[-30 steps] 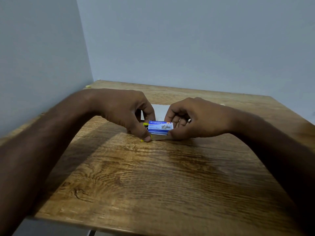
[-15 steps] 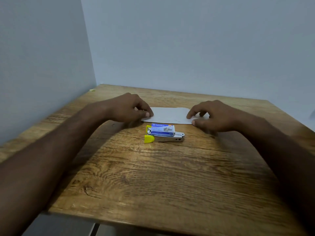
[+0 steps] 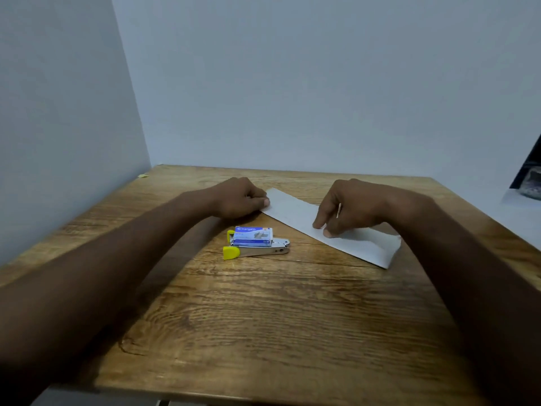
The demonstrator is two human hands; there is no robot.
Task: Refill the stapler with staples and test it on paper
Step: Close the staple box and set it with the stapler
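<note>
Lying by the staple box (image 3: pixel 253 237), the stapler (image 3: pixel 263 251) is chrome, yellow-tipped.

I see metal stapler (image 3: pixel 262 251), yellow-capped, lying flat; blue staple box (image 3: pixel 253 236) touching its far side; white paper strip (image 3: pixel 292 213) diagonal beyond.
</note>
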